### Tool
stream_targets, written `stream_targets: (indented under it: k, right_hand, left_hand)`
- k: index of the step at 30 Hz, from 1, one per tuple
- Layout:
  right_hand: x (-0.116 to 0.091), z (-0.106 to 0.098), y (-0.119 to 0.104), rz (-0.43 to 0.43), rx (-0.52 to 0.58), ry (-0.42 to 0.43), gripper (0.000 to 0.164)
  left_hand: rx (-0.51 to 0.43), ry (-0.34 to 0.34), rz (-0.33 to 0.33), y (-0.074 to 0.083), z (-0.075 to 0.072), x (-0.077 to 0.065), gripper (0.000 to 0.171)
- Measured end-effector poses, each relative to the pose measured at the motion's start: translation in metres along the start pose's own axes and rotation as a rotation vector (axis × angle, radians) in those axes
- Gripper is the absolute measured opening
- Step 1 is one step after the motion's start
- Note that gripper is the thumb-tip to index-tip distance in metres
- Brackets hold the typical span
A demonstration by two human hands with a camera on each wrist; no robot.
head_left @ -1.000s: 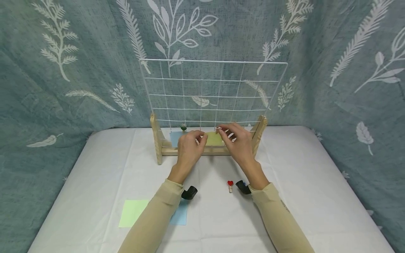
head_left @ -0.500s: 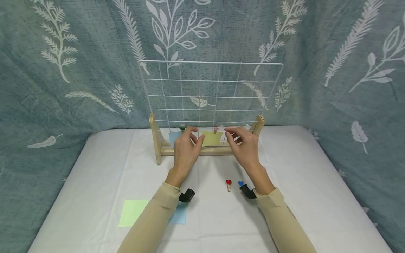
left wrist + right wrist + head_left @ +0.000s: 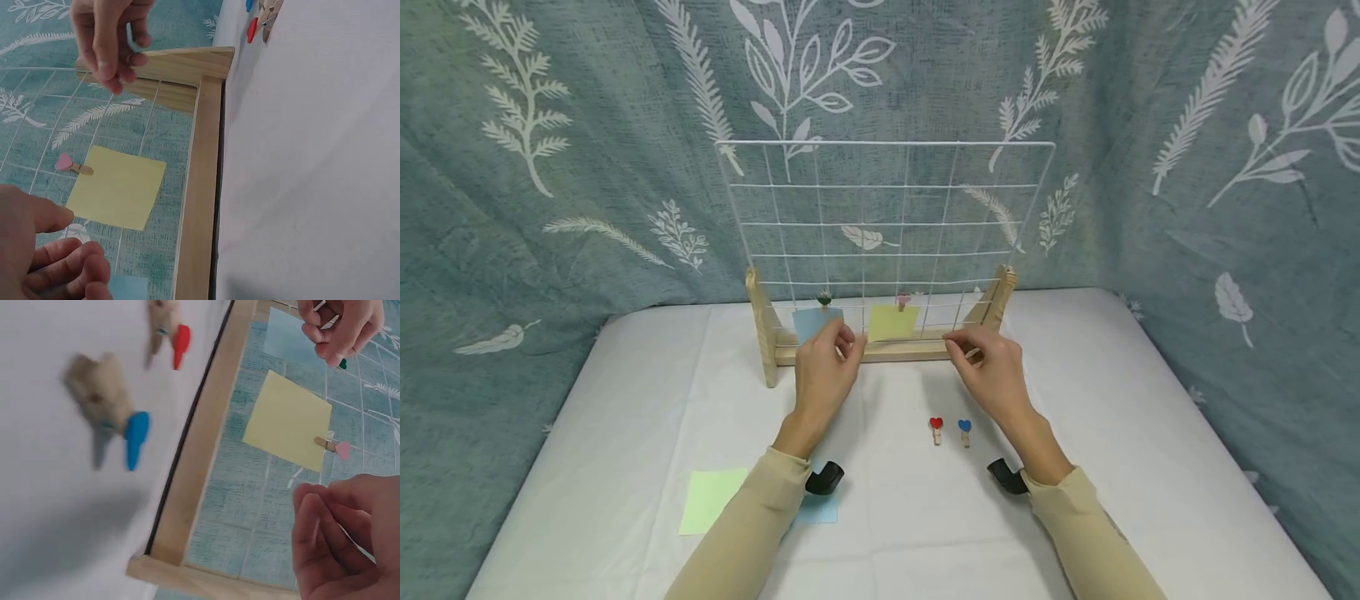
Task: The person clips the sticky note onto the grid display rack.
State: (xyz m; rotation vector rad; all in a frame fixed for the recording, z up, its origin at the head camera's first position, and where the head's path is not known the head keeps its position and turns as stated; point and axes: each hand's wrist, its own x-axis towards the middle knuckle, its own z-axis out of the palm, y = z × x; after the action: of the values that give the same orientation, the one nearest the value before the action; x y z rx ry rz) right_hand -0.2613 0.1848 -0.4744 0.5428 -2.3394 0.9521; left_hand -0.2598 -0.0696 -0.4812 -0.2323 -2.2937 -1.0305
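Observation:
A yellow paper square [image 3: 892,323] hangs on the white wire grid [image 3: 880,223], pinned by a clothespin with a pink heart [image 3: 65,162]. To its left a blue paper square [image 3: 811,322] hangs from a clip with a dark green top [image 3: 824,298]. My left hand [image 3: 826,367], fingers loosely bent, is in front of the blue square's lower right and holds nothing. Right of the yellow square, my right hand [image 3: 992,368] has thumb and fingertips drawn close together, with nothing visible between them. Clothespins with a red heart [image 3: 936,423] and a blue heart [image 3: 965,426] lie on the white cloth.
Wooden feet and a crossbar [image 3: 910,351] support the grid. A light green paper square [image 3: 703,500] and a blue paper [image 3: 818,510] lie at the front left, partly under my left sleeve. A leaf-patterned teal curtain [image 3: 625,150] surrounds the table.
Both hands have drawn back from the yellow square and moved apart, lower and nearer the body. The pink-heart clothespin on its top edge and the blue-heart clothespin on the table have come into view.

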Motion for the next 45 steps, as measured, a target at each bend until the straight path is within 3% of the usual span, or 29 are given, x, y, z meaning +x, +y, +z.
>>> stream_targets:
  k: [6,21,26,35,45]
  right_hand:
    - [-0.016,-0.006,0.006,0.048,-0.023,-0.06,0.01]
    - [-0.055,-0.023,0.011,0.144,-0.091,-0.209,0.011]
    - [-0.068,-0.028,0.012,0.182,-0.08,-0.267,0.014]
    - [-0.083,-0.029,0.01,0.227,-0.038,-0.388,0.017]
    - [-0.084,-0.032,0.015,0.152,-0.01,-0.421,0.021]
  left_hand:
    - [0.037,-0.03,-0.03,-0.011,-0.011,-0.009,0.014]
    - [0.145,-0.028,-0.064,-0.041,-0.055,-0.035,0.016]
    - [0.18,-0.064,-0.064,-0.049,-0.068,-0.044,0.017]
    - [0.22,-0.187,-0.064,-0.058,-0.089,-0.066,0.015]
    - [0.194,-0.463,-0.194,-0.05,-0.111,-0.088,0.019]
